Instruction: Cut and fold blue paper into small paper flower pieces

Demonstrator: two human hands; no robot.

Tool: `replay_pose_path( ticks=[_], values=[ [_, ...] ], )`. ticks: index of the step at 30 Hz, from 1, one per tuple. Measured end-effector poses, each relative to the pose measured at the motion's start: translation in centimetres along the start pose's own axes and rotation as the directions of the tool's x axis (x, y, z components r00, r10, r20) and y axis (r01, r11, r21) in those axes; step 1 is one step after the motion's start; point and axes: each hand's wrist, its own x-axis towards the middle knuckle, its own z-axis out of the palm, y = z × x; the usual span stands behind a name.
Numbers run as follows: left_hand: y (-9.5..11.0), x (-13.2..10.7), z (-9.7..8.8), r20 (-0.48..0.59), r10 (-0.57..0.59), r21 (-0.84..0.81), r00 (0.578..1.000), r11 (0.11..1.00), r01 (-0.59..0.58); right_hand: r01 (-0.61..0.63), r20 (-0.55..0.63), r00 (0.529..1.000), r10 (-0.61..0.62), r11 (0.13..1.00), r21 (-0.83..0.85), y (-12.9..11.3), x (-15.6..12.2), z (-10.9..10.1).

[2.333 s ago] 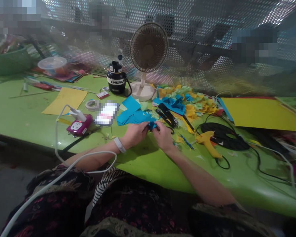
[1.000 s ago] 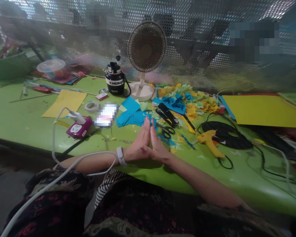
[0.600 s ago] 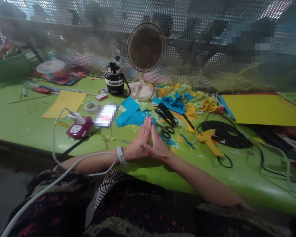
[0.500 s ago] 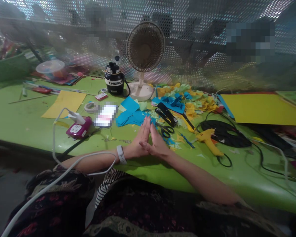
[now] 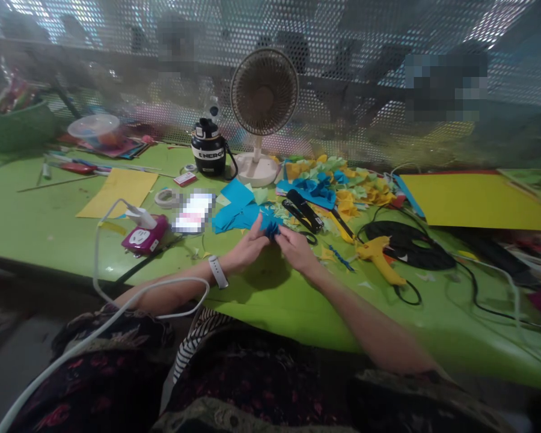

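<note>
Between my two hands is a small crumpled piece of blue paper [image 5: 272,228], pinched from both sides just above the table's front part. My left hand [image 5: 251,242], with a pale watch at the wrist, grips its left side with the thumb raised. My right hand [image 5: 297,248] pinches its right side with the fingers curled. Flat blue paper pieces [image 5: 237,210] lie right behind my hands. Black-handled scissors [image 5: 309,237] are partly hidden behind my right hand, and a black stapler [image 5: 303,210] rests beyond them.
A fan [image 5: 265,93] and a black bottle [image 5: 208,150] stand at the back. Folded yellow and green papers [image 5: 342,174] are heaped behind the stapler. A yellow glue gun [image 5: 381,258] lies right; a phone [image 5: 193,212] and purple power adapter [image 5: 145,236] lie left. A white cable [image 5: 94,337] crosses my left arm.
My hands were pressed together, palms facing, fingers pointing forward. Now they have come apart with fingers curled, and the crumpled blue paper shows between them.
</note>
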Motion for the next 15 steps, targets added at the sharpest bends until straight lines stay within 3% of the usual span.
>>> replay_pose_path(
  ticks=[5,11,15],
  values=[
    [-0.5,0.9,-0.5,-0.045,0.083,-0.040,0.996,0.996,-0.085,0.013,-0.108,0.994,-0.014,1.000,-0.003,0.6,0.1,-0.2],
    [-0.5,1.5,-1.0,-0.016,0.190,-0.168,0.982,0.967,-0.190,0.067,-0.228,0.973,-0.025,0.981,0.179,0.8,0.3,-0.3],
    [-0.2,1.6,-1.2,-0.008,0.221,-0.075,0.975,0.972,-0.221,0.055,-0.291,0.957,0.014,0.972,0.228,0.4,0.3,-0.5]
  ],
)
